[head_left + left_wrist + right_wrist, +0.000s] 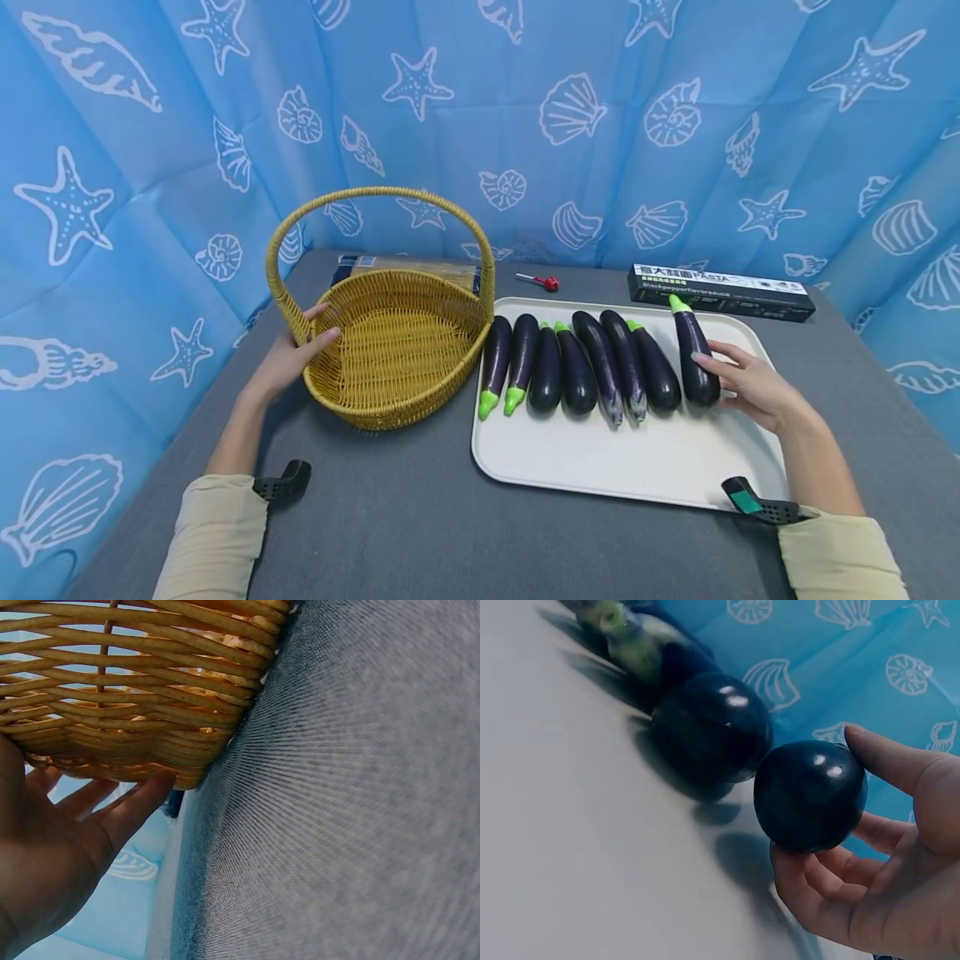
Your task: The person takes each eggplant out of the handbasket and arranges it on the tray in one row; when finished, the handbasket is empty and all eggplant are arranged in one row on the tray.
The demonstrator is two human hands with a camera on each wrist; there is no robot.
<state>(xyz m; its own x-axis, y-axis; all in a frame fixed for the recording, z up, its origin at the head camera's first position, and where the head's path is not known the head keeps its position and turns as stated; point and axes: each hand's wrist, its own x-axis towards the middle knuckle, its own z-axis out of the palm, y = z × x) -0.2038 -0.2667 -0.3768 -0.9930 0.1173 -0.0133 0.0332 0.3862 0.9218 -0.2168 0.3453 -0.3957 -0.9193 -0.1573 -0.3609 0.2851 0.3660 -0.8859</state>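
Observation:
A yellow wicker basket (405,350) with a tall arched handle stands on the left of the table. My left hand (296,354) grips its left rim, thumb over the edge; in the left wrist view, the fingers (135,810) lie against the outer weave (135,712). On the right, a white tray (600,458) carries a row of several dark purple eggplants (577,371). My right hand (750,387) holds another eggplant (693,354) at the right end of that row, green stem end away from me. Its rounded bottom (810,795) sits between thumb and fingers, above its shadow on the tray.
Behind the tray lies a black and white pasta box (720,292). A red lollipop (550,284) rests between box and basket. Behind the basket is a pack of spaghetti (442,271), partly hidden. A blue shell-patterned curtain (465,125) hangs along the table's (375,517) back and sides.

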